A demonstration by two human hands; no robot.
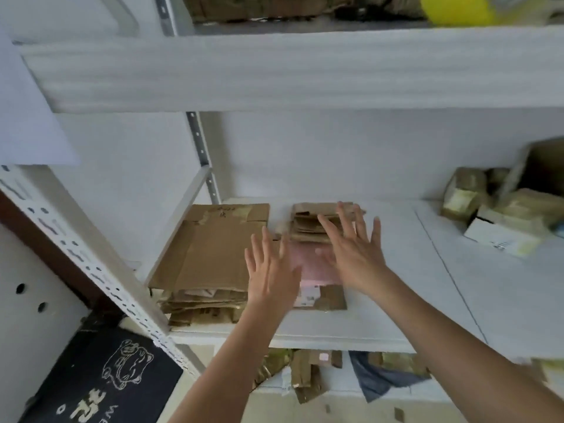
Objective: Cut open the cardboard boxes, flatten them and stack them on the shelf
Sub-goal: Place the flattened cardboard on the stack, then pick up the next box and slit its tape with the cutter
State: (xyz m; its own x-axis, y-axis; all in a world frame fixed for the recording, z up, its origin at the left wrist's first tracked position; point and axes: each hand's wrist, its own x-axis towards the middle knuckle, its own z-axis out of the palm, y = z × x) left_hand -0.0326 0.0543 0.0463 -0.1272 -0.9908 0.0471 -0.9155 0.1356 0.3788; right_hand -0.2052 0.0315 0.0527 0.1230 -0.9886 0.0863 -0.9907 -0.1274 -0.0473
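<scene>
Both hands, left hand and right hand, hover spread and empty mid-frame over flattened cardboard on the shelf; a careless press could slide it off the front edge.

Yellow tape roll on top level, far right, partly cut off by frame edge. Black mat w/ white cartoon print on floor, bottom left. Dark blue cloth on lower level, betw. brown scraps. White wall behind. White sheet hangs at left edge.
</scene>
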